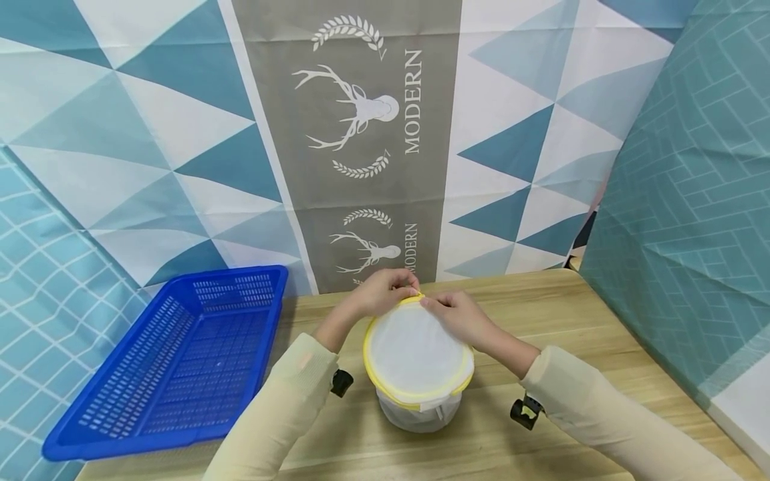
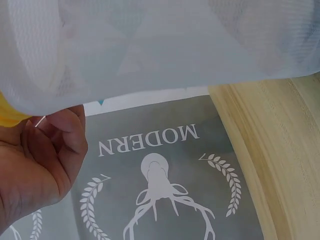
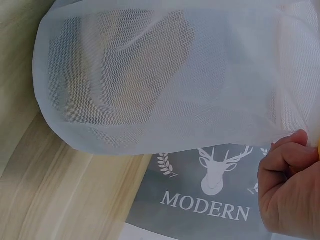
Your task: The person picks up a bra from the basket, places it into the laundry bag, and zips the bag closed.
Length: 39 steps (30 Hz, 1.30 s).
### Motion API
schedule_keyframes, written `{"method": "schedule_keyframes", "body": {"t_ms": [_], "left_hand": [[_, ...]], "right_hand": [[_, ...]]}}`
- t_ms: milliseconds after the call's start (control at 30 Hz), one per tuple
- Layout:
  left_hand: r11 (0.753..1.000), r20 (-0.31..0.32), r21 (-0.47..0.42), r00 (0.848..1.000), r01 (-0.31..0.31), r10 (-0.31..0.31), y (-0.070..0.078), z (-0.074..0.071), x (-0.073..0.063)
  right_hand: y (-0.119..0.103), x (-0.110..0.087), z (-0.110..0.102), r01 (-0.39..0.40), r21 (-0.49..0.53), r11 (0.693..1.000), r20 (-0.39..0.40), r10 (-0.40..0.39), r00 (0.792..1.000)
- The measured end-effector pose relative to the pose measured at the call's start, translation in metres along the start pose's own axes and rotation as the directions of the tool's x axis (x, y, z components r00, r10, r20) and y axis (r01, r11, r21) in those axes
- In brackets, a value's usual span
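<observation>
A round white mesh laundry bag [image 1: 415,354] with yellow trim stands upright on the table, its round lid facing up. At the far edge of its rim, my left hand [image 1: 385,292] pinches a small yellow piece, perhaps the zipper pull. Just right of it, my right hand [image 1: 460,317] pinches the yellow rim between thumb and fingers. The left wrist view shows the left hand [image 2: 42,160] with curled fingers beside the bag's wall [image 2: 150,55]. Seen from the right wrist, the right hand [image 3: 292,187] grips the bag's edge, and the see-through mesh [image 3: 125,75] fills the upper part.
A blue plastic basket [image 1: 273,334] with perforated sides stands left of the bag. The wooden table [image 1: 529,300] ends at a patterned cloth backdrop [image 1: 361,187]. A teal cloth [image 1: 680,234] hangs along the right side.
</observation>
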<state>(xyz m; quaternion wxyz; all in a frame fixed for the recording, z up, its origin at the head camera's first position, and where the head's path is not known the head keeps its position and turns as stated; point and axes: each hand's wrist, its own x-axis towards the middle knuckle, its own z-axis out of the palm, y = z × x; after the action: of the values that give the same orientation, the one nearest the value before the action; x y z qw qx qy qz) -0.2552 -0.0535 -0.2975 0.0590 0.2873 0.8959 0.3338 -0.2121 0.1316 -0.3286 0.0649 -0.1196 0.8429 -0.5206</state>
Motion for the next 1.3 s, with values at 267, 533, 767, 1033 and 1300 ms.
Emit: {"method": "schedule_keyframes", "body": {"t_ms": [267,533,767,1033,1300], "left_hand": [[1.000,-0.012,0.004,1.000,-0.014,0.014,-0.0041,0.0038,0.0013],[1.000,-0.006,-0.001,1.000,-0.017,0.017,-0.0004,0.0057,0.0046],[1.000,-0.019,0.001,1.000,-0.011,0.011,-0.0033,0.0072,0.0050],[1.000,-0.042,-0.002,0.999,-0.012,0.012,-0.0071,0.0057,0.0031],[1.000,-0.032,-0.014,0.999,-0.004,0.004,-0.0068,0.0055,0.0020]], "right_hand": [[0.0031,0.0015,-0.0017,-0.025,-0.036,0.999,-0.016,0.025,1.000],[-0.0002,0.0058,-0.0062,-0.025,-0.024,0.999,0.046,0.026,0.999],[0.0047,0.0086,-0.0035,-0.023,-0.004,1.000,0.035,0.023,0.999],[0.0046,0.0081,-0.0023,-0.059,0.022,0.998,0.003,0.059,0.998],[0.0025,0.0067,-0.0044,-0.074,0.017,0.997,0.015,0.074,0.997]]}}
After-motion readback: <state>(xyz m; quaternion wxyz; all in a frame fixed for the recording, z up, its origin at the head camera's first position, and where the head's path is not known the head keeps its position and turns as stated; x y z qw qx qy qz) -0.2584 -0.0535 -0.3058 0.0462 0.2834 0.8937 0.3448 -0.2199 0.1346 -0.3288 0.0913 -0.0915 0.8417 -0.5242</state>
